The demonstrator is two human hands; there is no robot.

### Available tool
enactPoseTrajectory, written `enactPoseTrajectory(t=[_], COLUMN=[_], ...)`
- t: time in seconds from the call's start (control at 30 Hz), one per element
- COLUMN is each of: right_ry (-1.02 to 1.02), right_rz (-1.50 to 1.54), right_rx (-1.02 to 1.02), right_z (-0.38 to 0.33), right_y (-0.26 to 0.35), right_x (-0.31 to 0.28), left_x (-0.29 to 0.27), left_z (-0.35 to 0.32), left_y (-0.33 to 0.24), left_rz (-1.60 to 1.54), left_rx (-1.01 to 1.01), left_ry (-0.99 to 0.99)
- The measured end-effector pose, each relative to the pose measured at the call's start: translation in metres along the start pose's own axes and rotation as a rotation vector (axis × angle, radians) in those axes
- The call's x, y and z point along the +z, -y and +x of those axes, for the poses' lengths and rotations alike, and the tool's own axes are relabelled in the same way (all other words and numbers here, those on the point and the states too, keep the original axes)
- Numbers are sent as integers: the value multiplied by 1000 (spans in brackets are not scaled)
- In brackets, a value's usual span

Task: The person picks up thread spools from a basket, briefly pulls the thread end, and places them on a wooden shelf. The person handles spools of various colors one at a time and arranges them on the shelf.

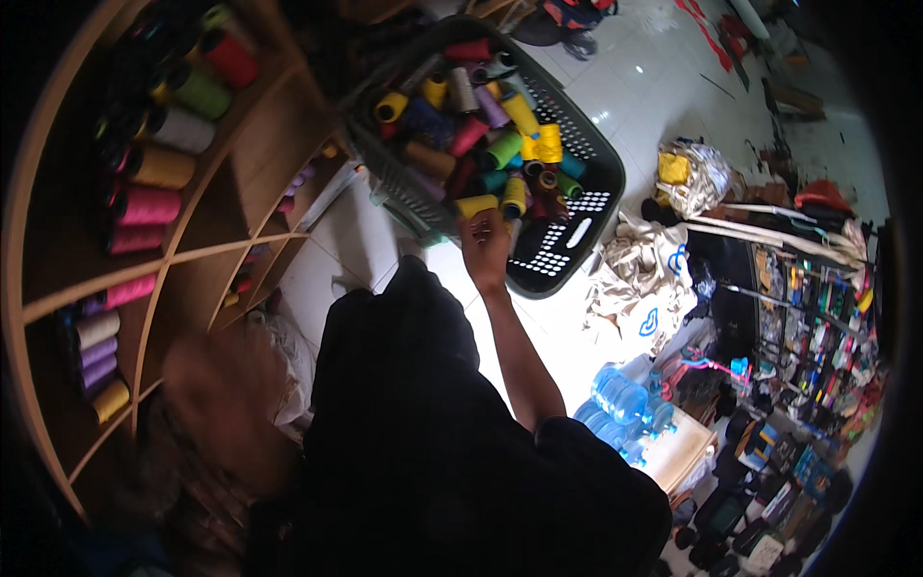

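My right hand (485,242) reaches over the near side of a dark plastic basket (602,226), its fingers closed on a yellow thread spool (477,206). Inside the basket lies a loose heap of thread spools, among them a green spool (504,149), a purple spool (491,109) and a grey one (462,90). At the lower left, a motion-smeared shape that looks like my left hand (221,399) is beside the wooden shelf (165,274). Its fingers cannot be made out, nor whether anything is in them.
Pink spools (144,205) and purple spools (99,362) fill shelf compartments on the left. White tiled floor (630,87) surrounds the basket. Cream cloth bags (639,288) lie to the right, with blue water bottles (620,394) nearer me. A cluttered rack (817,308) stands farther right.
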State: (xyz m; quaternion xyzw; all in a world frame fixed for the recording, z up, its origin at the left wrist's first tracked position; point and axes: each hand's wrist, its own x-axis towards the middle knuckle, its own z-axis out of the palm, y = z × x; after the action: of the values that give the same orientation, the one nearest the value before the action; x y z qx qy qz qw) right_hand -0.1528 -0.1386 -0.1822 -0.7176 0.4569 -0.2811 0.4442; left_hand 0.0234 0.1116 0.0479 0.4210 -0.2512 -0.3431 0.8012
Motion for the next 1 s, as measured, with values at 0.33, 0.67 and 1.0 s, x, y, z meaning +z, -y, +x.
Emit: enactPoseTrajectory(t=[0.33, 0.67, 1.0], right_ry=[-106, 399, -110], right_rz=[-507, -465, -1124], right_rx=[296, 251, 252], right_z=[93, 137, 187], right_y=[-147, -155, -189], right_x=[-33, -78, -114], left_x=[-216, -210, -194], left_z=[-163, -286, -254], left_y=[241, 245, 247], left_rz=[1387, 952, 833], left_rx=[-470, -1166, -1243], left_ry=[-203, -364, -517])
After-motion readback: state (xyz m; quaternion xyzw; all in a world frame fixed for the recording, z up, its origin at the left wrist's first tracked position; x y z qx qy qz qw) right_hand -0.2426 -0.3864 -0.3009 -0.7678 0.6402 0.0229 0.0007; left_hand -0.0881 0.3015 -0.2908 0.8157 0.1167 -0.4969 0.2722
